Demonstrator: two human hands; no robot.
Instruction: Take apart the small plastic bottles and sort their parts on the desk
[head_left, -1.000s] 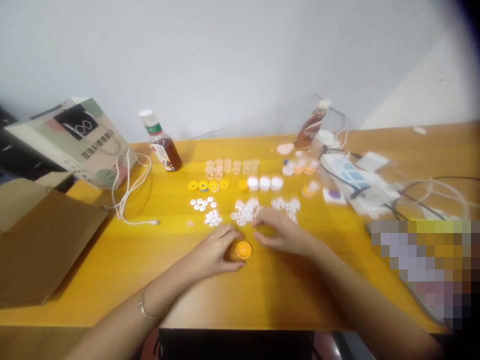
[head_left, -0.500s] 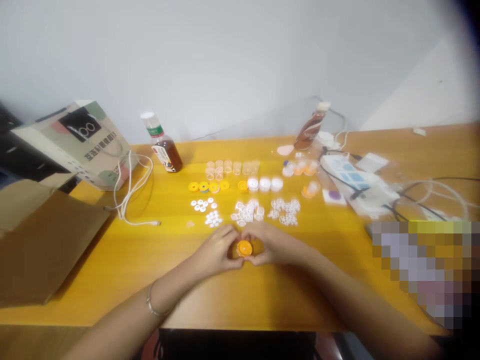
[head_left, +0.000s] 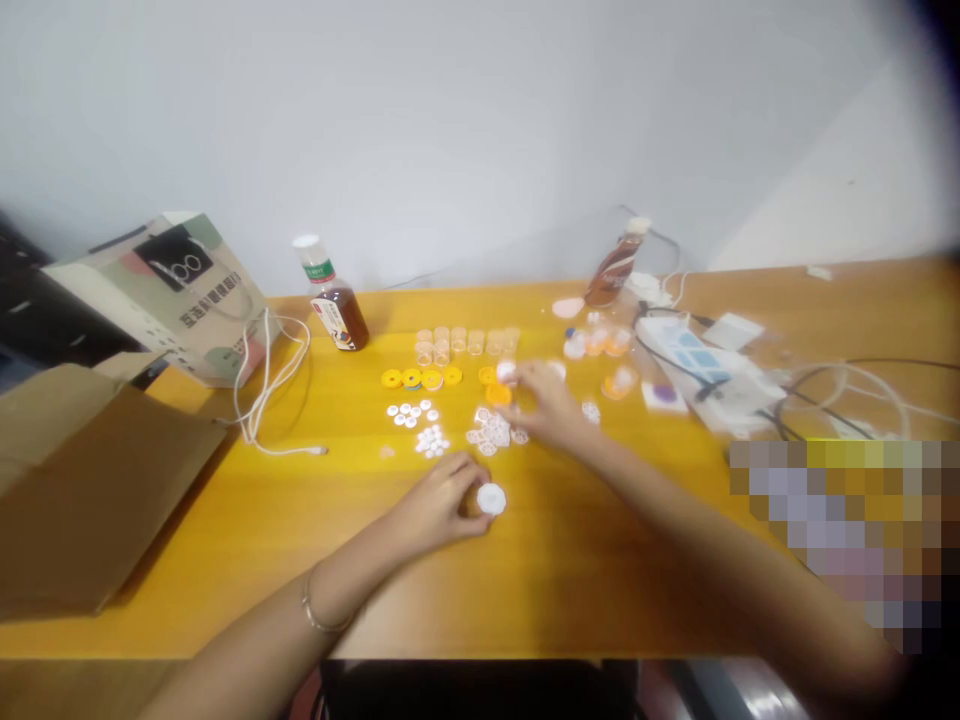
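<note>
My left hand (head_left: 439, 503) rests on the yellow table (head_left: 570, 570) near its front, fingers curled round a small white round piece (head_left: 491, 497). My right hand (head_left: 546, 403) is stretched farther back among the small parts, fingers pinched on an orange cap (head_left: 497, 393), beside a white cap (head_left: 507, 371). Behind and to the left lie a row of yellow rings (head_left: 420, 378), several clear little cups (head_left: 457, 343), and heaps of small white pieces (head_left: 491, 432). The right hand is slightly blurred.
A tea bottle (head_left: 336, 305) and a paper bag (head_left: 169, 295) stand at the back left, with a white cable (head_left: 262, 400) and a brown cardboard box (head_left: 82, 480). At the right are a second bottle (head_left: 613, 268), a power strip (head_left: 697, 360) and cables.
Both hands were together round an orange cap near the front. Now my right hand has moved back to the rows with the orange cap, and a white piece is left at my left hand.
</note>
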